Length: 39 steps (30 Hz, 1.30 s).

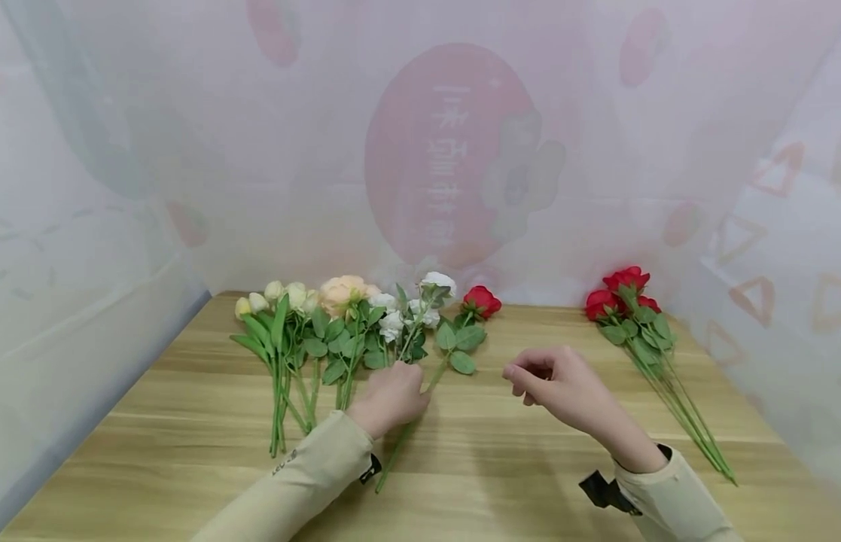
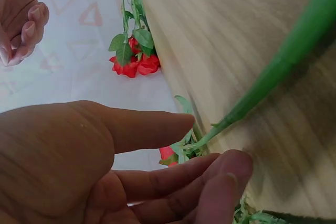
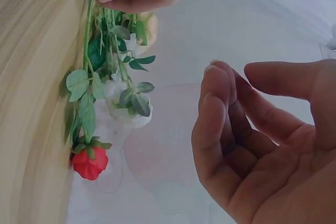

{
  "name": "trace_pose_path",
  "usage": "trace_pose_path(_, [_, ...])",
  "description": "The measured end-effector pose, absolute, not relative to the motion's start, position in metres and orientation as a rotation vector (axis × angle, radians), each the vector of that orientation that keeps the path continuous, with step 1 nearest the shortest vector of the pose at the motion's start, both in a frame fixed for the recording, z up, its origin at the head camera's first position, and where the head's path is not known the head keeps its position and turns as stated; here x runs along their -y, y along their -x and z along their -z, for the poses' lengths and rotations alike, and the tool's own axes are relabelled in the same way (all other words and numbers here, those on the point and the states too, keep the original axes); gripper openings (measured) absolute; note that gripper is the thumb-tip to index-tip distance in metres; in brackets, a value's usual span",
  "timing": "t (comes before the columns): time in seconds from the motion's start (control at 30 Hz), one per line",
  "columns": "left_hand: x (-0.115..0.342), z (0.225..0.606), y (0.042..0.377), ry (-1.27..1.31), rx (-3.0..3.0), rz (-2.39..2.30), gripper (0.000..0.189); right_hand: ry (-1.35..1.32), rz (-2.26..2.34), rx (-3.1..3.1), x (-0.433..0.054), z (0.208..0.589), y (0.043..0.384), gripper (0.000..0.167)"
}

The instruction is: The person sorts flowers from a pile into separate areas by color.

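Observation:
A single red rose point(image 1: 482, 301) lies on the wooden table, its leafy green stem point(image 2: 278, 69) slanting toward the near edge. Right at that stem is my left hand point(image 1: 393, 397), the thumb and fingertips on either side of it with a gap between them in the left wrist view. White flowers point(image 1: 391, 327) lie just beyond the left hand, their lower stems partly hidden by it. My right hand point(image 1: 562, 388) is held over the table right of the rose. Its fingers are loosely bent and nothing is in them, as the right wrist view shows.
Left of the white flowers lie a peach bloom point(image 1: 343, 293) and pale yellow tulips point(image 1: 257, 302) with long stems. A bunch of red roses point(image 1: 626, 278) lies at the right side. Printed white cloth walls point(image 1: 291, 150) enclose the table point(image 1: 190, 421) at the back and sides.

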<state>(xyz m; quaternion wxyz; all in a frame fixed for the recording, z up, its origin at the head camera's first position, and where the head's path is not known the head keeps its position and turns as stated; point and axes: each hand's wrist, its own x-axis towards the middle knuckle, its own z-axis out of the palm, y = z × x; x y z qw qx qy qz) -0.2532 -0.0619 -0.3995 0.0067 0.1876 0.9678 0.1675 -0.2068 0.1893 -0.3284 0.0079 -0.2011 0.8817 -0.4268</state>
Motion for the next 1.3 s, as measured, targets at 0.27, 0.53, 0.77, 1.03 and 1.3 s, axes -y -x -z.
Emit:
trace_pose_path(0.27, [0.065,0.402,0.252,-0.532,-3.000,-0.464,0.019,0.665,1.318,-2.741,-0.186,0.327,0.211,0.022])
trace_pose_path(0.53, [0.062,0.403,0.248,-0.510,-2.966,-0.513,0.015,0.667,1.314,-2.700,-0.185,0.334,0.213,0.020])
trace_pose_path(0.77, [0.059,0.398,0.247,-0.498,-2.957,-0.584,0.018,0.671,1.311,-2.661,-0.184,0.340,0.216,0.020])
trace_pose_path(1.03, [0.056,0.393,0.242,-0.623,-2.900,-0.753,0.050,0.646,1.326,-2.630,-0.184,0.346,0.218,0.017])
trace_pose_path(1.3, [0.052,0.386,0.234,-0.694,-2.830,-0.922,0.054,0.629,1.300,-2.652,-0.186,0.348,0.219,0.020])
